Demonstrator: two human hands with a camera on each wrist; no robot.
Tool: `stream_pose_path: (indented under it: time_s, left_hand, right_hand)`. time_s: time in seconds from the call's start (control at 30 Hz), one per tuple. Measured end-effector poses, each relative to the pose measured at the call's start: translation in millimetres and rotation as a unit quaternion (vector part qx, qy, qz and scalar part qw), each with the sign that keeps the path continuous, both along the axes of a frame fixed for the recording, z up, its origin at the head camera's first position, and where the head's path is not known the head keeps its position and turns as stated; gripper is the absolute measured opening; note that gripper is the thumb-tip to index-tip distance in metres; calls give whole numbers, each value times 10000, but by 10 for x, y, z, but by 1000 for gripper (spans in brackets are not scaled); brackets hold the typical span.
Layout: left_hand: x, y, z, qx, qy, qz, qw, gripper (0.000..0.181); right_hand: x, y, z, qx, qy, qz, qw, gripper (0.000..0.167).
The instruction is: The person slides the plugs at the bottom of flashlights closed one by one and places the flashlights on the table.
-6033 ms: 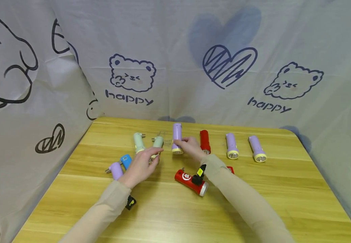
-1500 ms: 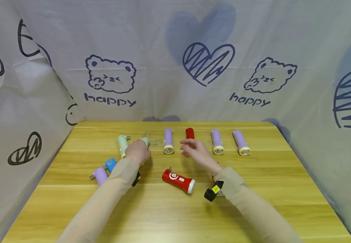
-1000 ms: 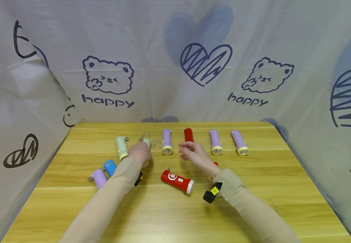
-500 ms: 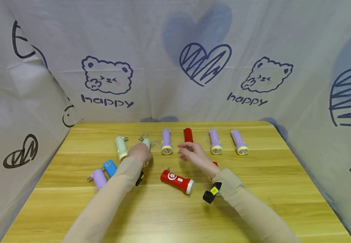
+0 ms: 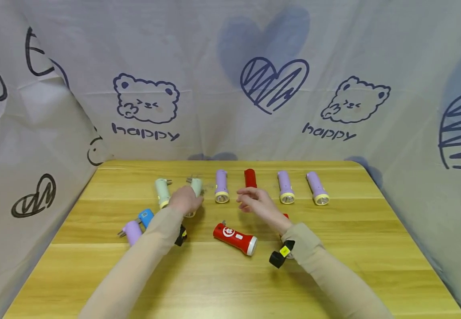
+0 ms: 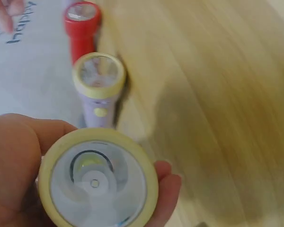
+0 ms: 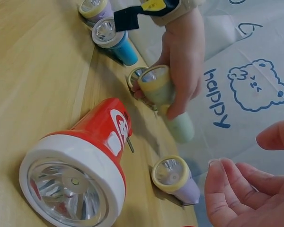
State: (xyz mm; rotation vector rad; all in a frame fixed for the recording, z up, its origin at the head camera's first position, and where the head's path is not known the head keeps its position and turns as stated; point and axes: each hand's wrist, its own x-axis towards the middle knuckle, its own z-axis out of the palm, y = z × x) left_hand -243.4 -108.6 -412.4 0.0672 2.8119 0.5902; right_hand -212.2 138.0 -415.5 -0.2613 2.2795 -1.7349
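My left hand [image 5: 184,200] grips a mint-green flashlight [image 5: 196,185] with a cream head, its fold-out plug prongs pointing back. In the left wrist view, the lens of that green flashlight [image 6: 95,184] faces the camera, with thumb and fingers around it. A second mint-green flashlight [image 5: 162,190] lies just left of the hand. To the right stands a purple flashlight [image 5: 221,185] in the back row. My right hand [image 5: 256,201] hovers in front of a red flashlight [image 5: 250,178]; its fingers are loosely bent with nothing between them, as the right wrist view shows.
Two more purple flashlights, one [image 5: 285,186] and another [image 5: 317,188], lie at the back right. A red flashlight [image 5: 234,238] lies mid-table. Blue [image 5: 146,217] and purple [image 5: 132,232] ones lie by the left forearm. Another red one is mostly hidden under the right wrist.
Since six seconds ago, the right hand has let go of the purple flashlight and moved right. The left hand has taken hold of the green flashlight and shifted it slightly right.
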Motion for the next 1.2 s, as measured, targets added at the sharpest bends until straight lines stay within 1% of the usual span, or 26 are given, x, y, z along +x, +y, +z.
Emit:
stream_pose_path:
  time_s: [0.07, 0.13, 0.2, 0.3, 0.47, 0.63, 0.7, 0.8, 0.87, 1.0, 1.1, 1.2]
  left_hand:
    - [16, -18, 33, 242, -12, -14, 9997, 33]
    - [38, -43, 52, 512, -89, -26, 9986, 32]
    - [63, -76, 65, 772, -151, -30, 9969, 34]
    - [108, -122, 73, 1095, -150, -58, 9939, 40]
    - [196, -173, 99, 1567, -12, -136, 9875, 53]
    - [272, -172, 137, 1911, 280, -157, 9811, 59]
    - [299, -159, 145, 1991, 458, -164, 9788, 63]
    - [345, -126, 144, 2155, 737, -203, 9735, 66]
    - [378, -101, 133, 2265, 933, -287, 9691, 65]
    - [450, -52, 99, 2481, 1322, -496, 9584, 59]
    - [495, -28, 73, 2575, 1548, -612, 9518, 53]
    - [535, -7, 50, 2640, 1614, -737, 9481, 50]
  right_hand:
    - [1, 4, -1, 104, 121, -23, 9999, 38]
    - [5, 4, -1, 277, 332, -23, 9991, 37]
    - [9, -1, -6, 461, 610, -6, 9971, 36]
    - [26, -13, 4, 770, 944, -52, 9925, 35]
    - [52, -24, 28, 1094, 1423, -233, 9835, 33]
    - [60, -20, 57, 988, 1921, -329, 9758, 31]
    - [62, -21, 70, 927, 2164, -332, 9713, 31]
    - [70, -21, 85, 898, 2586, -331, 9612, 29]
    - [78, -23, 92, 875, 2885, -330, 9529, 28]
    - [110, -37, 111, 781, 3426, -354, 9356, 27]
    - [137, -57, 130, 778, 3825, -374, 9199, 28]
    - [149, -82, 137, 823, 4251, -379, 9006, 31]
